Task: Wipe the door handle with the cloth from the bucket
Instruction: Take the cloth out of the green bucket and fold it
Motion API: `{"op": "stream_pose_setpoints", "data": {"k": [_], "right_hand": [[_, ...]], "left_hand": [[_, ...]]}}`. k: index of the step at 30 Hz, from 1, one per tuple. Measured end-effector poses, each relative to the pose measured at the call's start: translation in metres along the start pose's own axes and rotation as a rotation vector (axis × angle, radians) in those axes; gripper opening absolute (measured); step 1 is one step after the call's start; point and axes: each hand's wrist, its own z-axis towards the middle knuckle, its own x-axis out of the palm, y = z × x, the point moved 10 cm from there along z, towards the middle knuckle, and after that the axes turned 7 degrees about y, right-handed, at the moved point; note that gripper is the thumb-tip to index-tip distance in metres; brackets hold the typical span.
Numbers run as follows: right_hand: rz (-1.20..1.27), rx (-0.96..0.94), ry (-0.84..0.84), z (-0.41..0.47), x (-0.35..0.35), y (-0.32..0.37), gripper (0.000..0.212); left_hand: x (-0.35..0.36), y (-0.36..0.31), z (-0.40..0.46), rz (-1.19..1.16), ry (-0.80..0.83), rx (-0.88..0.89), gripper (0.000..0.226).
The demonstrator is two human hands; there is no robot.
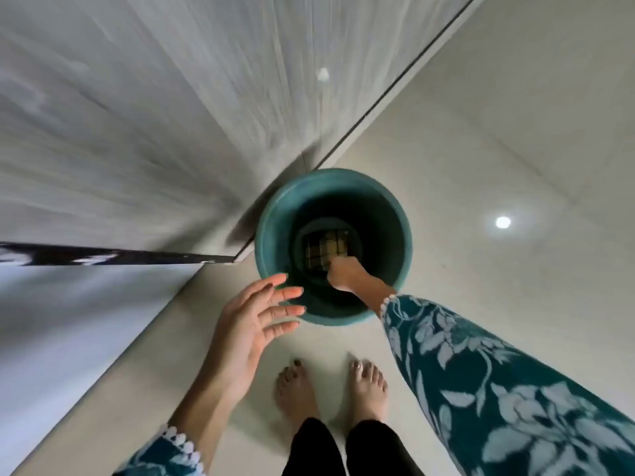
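A teal bucket (271, 235) stands on the pale floor just ahead of my bare feet. At its bottom lies a folded checked cloth (318, 250), yellowish with dark lines. My right hand (343, 274) reaches down inside the bucket, fingers closed at the cloth's near corner. My left hand (254, 321) hovers open, fingers spread, just outside the bucket's near left rim and holds nothing. The door handle is out of view.
A grey wood-grain door (137, 115) rises on the left, its lower corner right by the bucket. A dark edge strip (103, 257) runs along its side. Pale floor tiles (498, 149) spread to the right. My feet (330, 383) stand close behind the bucket.
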Motion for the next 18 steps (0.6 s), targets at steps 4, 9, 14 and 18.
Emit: {"op": "stream_pose_setpoints", "data": {"k": [4, 9, 14, 18], "right_hand": [[0.019, 0.088, 0.136, 0.060, 0.022, -0.009, 0.040], [0.049, 0.048, 0.165, 0.069, 0.022, -0.001, 0.039], [0.297, -0.043, 0.105, 0.002, -0.005, 0.027, 0.043], [0.489, -0.194, 0.113, -0.132, -0.051, 0.057, 0.051]], "left_hand": [[-0.008, 0.013, 0.048, -0.005, 0.052, 0.097, 0.038], [-0.018, 0.018, 0.045, 0.007, 0.050, 0.122, 0.038], [-0.020, -0.008, -0.005, 0.025, -0.011, 0.069, 0.059], [-0.007, -0.054, -0.065, 0.016, -0.101, 0.067, 0.024]]}}
